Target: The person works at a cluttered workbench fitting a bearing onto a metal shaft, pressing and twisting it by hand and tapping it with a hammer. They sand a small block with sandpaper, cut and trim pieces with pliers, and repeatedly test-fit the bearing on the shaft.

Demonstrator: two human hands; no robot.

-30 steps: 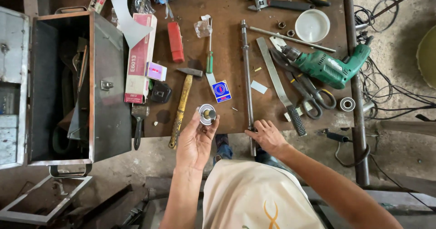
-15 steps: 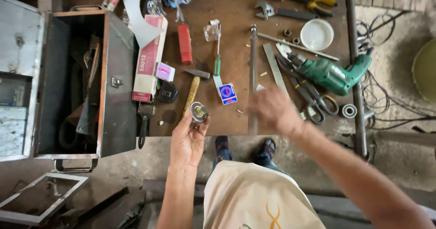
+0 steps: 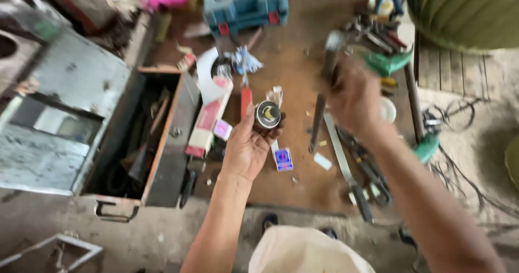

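Cluttered brown workbench (image 3: 294, 73) with an open metal toolbox (image 3: 146, 137) at left, seen from above.
I see my right hand (image 3: 354, 97), blurred, wrapped around a long metal rod (image 3: 321, 102); my left hand (image 3: 248, 146) pinches a small round metal cylinder (image 3: 267, 114) in its fingertips above the bench.

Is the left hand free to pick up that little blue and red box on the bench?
Probably not as it stands: the left hand is closed around a small round metal part. The box lies just beside that wrist with nothing on top, so the way is open, but the fingers are occupied.
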